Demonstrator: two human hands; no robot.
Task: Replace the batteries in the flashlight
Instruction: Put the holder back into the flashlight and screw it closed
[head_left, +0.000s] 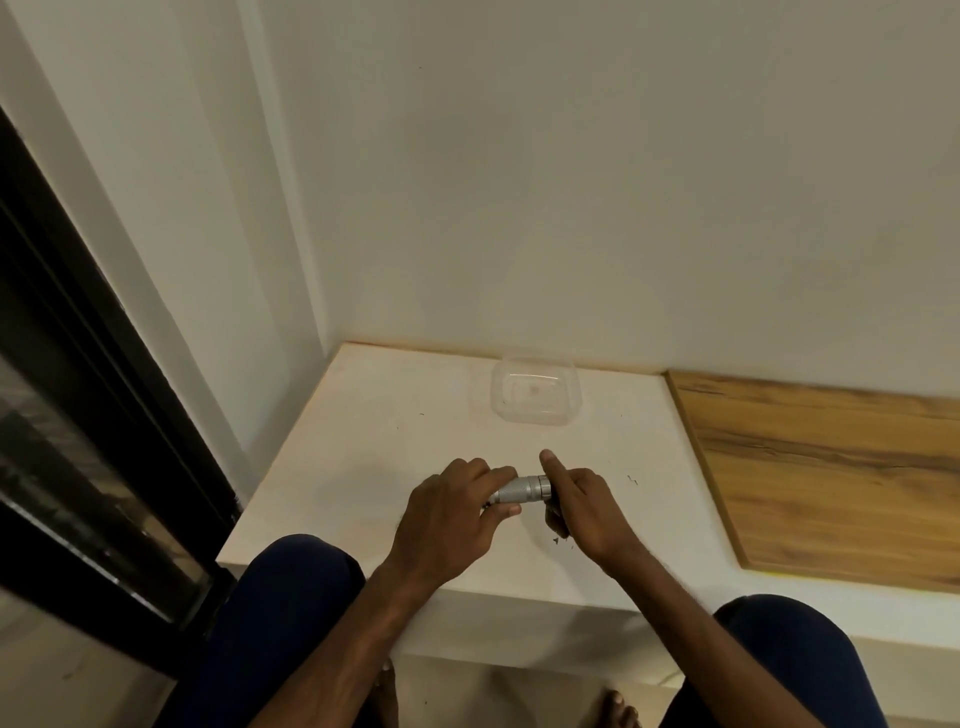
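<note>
A small silver flashlight (521, 489) with a knurled body lies level between both hands, just above the white ledge (363, 457). My left hand (451, 519) wraps around its left end, thumb underneath. My right hand (582, 506) grips the right end, index finger stretched out over the top. That end and whatever else the right palm holds are hidden. No loose batteries are visible.
A clear plastic container (535, 391) stands on the ledge by the wall, beyond the hands. A wooden panel (831, 467) covers the ledge to the right. A dark window frame (104, 415) runs along the left. My knees in dark trousers sit below the ledge's front edge.
</note>
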